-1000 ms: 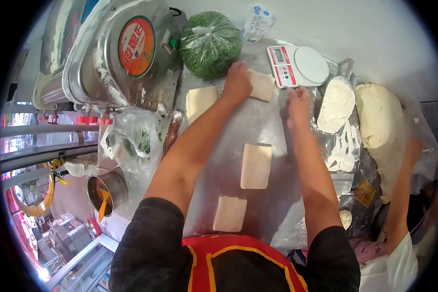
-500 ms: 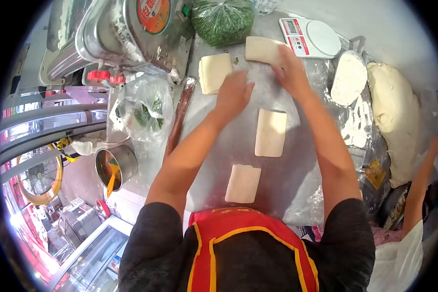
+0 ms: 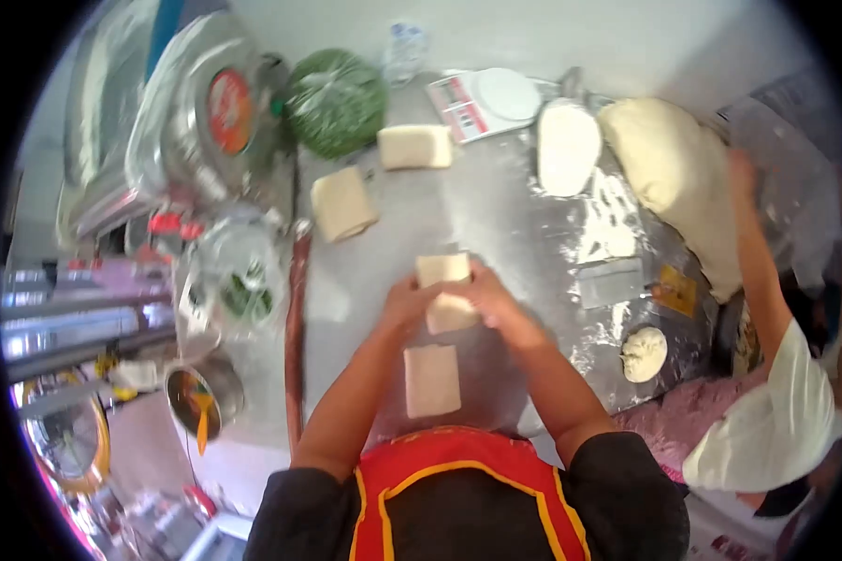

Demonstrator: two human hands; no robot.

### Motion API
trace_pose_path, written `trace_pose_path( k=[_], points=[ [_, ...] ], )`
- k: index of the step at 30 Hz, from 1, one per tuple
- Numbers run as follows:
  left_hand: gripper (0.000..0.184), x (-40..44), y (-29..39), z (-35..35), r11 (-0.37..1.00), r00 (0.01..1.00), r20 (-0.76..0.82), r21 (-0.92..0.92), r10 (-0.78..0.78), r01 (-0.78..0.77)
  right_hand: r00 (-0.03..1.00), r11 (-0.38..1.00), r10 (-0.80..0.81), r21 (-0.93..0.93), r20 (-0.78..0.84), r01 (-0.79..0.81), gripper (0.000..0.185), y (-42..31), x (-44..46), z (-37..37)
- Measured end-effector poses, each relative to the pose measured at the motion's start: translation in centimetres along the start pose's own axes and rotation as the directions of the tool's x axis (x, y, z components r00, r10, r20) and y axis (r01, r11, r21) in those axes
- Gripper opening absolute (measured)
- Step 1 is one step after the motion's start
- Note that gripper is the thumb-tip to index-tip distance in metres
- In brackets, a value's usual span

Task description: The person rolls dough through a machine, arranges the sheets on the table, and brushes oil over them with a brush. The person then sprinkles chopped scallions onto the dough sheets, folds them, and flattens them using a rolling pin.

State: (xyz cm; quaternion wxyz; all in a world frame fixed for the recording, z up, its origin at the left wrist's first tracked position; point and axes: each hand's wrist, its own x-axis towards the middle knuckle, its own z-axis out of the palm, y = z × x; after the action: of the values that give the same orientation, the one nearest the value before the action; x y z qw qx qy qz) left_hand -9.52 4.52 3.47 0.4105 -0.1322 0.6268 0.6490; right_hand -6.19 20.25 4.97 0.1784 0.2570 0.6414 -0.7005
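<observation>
Both hands are on one folded dough piece (image 3: 444,270) near the middle of the metal table (image 3: 496,206). My left hand (image 3: 408,304) grips its left side and my right hand (image 3: 487,292) its right side, with the fingers closed across it. Just below lies another flat dough piece (image 3: 432,381). Farther back are two folded dough pieces, one at the left (image 3: 343,204) and one (image 3: 414,148) between the bag of greens (image 3: 337,105) and the white scale (image 3: 485,101).
A rolling pin (image 3: 296,337) lies along the left, beside a plastic bag (image 3: 239,271) and a pot (image 3: 204,397). At right are a flour container (image 3: 569,148), large dough (image 3: 664,164), a scraper (image 3: 611,282) and a dough ball (image 3: 644,354). A co-worker's arm (image 3: 760,252) touches the large dough's side.
Both hands have left the back of the table and come down to the middle dough piece, closing on it. The back dough piece is let go. The camera view has shifted.
</observation>
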Motion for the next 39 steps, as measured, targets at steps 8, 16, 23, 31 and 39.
trace_pose_path(
  k=[8,16,23,31,39],
  points=[
    [0.041,3.7,9.3,-3.7,0.929,0.958,0.007,0.244,0.286,-0.279,0.997,0.865,-0.083,0.497,0.000,0.072,0.038,-6.0,5.2,1.5],
    [0.033,3.7,14.1,-3.6,0.681,0.676,-0.220,0.480,0.704,-0.553,0.967,0.858,-0.214,0.446,-0.137,0.253,0.037,-8.4,15.3,2.5],
    [0.031,-6.4,-3.1,-6.2,0.756,0.908,-0.124,0.604,0.400,-0.251,0.759,0.840,-0.523,-0.385,-0.388,0.383,0.033,5.0,-0.2,-3.8],
    [0.041,-13.1,-11.3,-3.8,0.924,0.966,-0.189,0.370,0.178,-0.098,0.451,0.833,-0.527,-0.543,-0.720,0.106,0.039,7.9,-8.4,-18.5],
    [0.036,-12.4,-9.2,-0.5,0.996,0.995,-0.078,0.064,-0.056,0.061,0.471,0.595,-0.691,-0.802,-0.548,-0.061,0.057,3.3,2.9,-22.5]
  ],
)
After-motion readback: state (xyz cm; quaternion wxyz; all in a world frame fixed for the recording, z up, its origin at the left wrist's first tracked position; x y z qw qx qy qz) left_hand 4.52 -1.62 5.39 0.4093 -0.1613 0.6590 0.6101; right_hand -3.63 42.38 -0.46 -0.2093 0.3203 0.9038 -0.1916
